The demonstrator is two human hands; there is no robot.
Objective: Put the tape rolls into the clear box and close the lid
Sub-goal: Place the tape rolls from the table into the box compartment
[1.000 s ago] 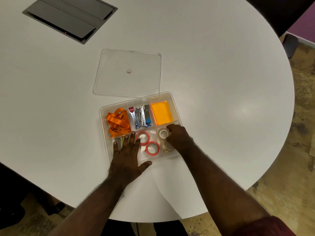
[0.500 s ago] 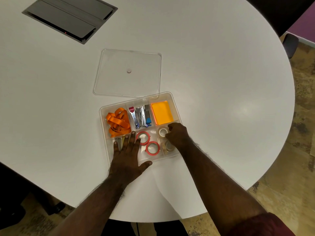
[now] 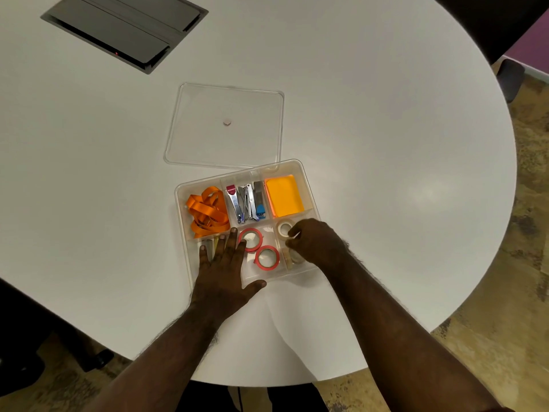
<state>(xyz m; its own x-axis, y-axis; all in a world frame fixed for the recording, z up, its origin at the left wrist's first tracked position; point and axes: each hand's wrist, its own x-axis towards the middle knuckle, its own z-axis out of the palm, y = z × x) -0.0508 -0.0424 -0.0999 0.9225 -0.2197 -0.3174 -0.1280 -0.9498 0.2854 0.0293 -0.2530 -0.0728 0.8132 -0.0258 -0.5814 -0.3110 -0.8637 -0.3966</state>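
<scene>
Surface: a round white table point(image 3: 386, 144), its near edge over patterned carpet point(image 3: 505, 337). A grey cable hatch point(image 3: 124, 28) was set flush into the far left of the tabletop.

Clear box point(image 3: 309, 185): a shallow, divided organiser near the front of the table, uncovered. Far row, left to right: coiled orange strap point(image 3: 206, 211); metal staple removers and a small blue stapler point(image 3: 246, 203); a pad of orange sticky notes point(image 3: 283, 196). Near row, left to right: a compartment largely hidden beneath the left hand, contents unclear; two red-rimmed tape rolls point(image 3: 258, 248) lying flat, one just beyond the other; pale tape rolls point(image 3: 284, 228) in the right compartment, one beside the fingertips, others partly hidden under the right hand.

Lid point(image 3: 225, 126): clear, lying flat on the table just beyond the box, its near edge at or just under the box's far wall. A small round mark showed at its centre.

Left hand point(image 3: 225, 269): laid flat and spread, palm down, over the box's near left corner; fingers reached into the left compartment and touched the farther red roll, thumb along the front wall. It gripped nothing.

Right hand point(image 3: 316, 243): curled over the right compartment, fingertips bunched near a pale roll; whether it had hold of a roll could not be told.
</scene>
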